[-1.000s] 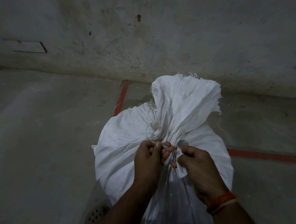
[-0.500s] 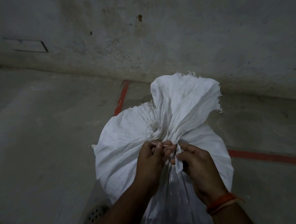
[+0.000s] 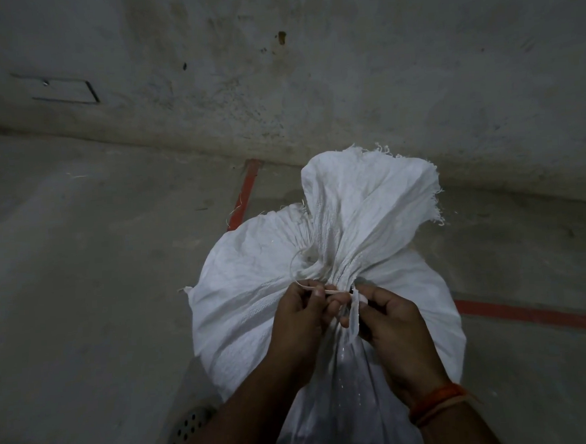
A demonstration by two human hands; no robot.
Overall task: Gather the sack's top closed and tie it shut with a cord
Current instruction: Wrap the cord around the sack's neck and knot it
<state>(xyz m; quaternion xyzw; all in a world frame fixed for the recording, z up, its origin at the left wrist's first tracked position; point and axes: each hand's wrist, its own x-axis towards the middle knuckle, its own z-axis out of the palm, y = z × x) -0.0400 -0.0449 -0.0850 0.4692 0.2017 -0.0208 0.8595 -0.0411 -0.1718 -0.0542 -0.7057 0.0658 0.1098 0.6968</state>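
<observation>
Presently both hands are working at the sack (image 3: 254,292) neck: left hand (image 3: 299,321) pinching the cord (image 3: 330,291), right hand (image 3: 394,325) just beside it gripping the cord's other end.

Sack (image 3: 254,292) bottom and drain (image 3: 187,430) cut off.

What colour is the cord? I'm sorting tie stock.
White, like the sack; the cord shows in the head view, looped left of the gathered neck.
</observation>
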